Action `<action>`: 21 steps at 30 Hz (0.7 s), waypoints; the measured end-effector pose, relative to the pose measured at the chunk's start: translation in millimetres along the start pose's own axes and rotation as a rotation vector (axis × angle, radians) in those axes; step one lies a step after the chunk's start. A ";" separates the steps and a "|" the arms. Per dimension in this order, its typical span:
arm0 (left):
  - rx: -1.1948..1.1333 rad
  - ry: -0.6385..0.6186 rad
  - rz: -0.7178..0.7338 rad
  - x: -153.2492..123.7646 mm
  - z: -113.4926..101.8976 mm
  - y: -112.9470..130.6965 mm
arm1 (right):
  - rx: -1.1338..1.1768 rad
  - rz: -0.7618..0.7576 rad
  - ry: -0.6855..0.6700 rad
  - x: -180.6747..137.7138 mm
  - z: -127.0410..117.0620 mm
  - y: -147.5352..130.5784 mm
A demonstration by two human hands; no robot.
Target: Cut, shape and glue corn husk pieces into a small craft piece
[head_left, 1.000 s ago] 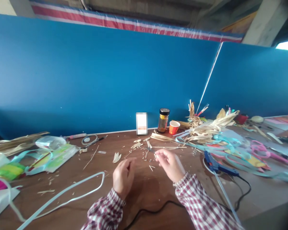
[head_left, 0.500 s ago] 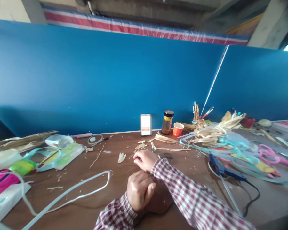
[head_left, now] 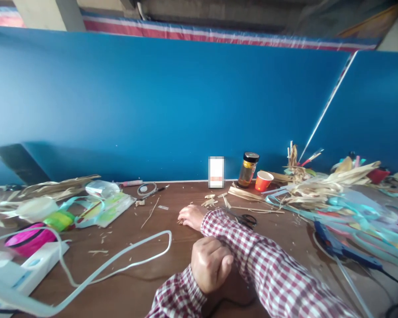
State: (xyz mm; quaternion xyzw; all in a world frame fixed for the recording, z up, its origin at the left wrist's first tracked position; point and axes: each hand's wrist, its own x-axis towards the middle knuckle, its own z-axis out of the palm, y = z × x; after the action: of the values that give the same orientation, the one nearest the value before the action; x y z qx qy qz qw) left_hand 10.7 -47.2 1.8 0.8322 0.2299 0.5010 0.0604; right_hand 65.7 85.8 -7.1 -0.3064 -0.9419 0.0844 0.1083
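The right hand's (head_left: 190, 217) fingers sit close together over pale scraps (head_left: 180, 222); any grip can't be told. It has swung leftward, leaving the black-handled scissors (head_left: 249, 220) unused beyond the forearm. The left hand (head_left: 211, 263) makes a loose fist, nothing visible inside.

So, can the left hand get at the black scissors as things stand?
Probably not directly: the right forearm lies between the left hand and the black scissors, seemingly blocking it.
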 end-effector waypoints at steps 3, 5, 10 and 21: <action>-0.012 0.007 -0.001 1.1 1.0 2.0 | 0.009 -0.015 0.003 -17.6 -3.9 0.9; -0.015 0.018 -0.004 2.3 -0.2 2.4 | 0.020 -0.030 -0.004 -31.7 -9.3 -1.3; 0.033 0.099 -0.107 3.0 -6.7 -2.0 | 0.144 0.069 0.076 -57.4 -27.9 -7.8; 0.066 -0.076 0.102 3.2 10.3 11.6 | 0.119 0.419 0.188 -56.0 -29.9 -7.0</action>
State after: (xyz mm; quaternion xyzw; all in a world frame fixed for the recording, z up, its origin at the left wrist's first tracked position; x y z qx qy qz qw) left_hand 24.5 -54.7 3.2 0.8627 0.2010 0.4638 0.0162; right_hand 113.6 49.6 14.7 -0.4949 -0.8369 0.1318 0.1934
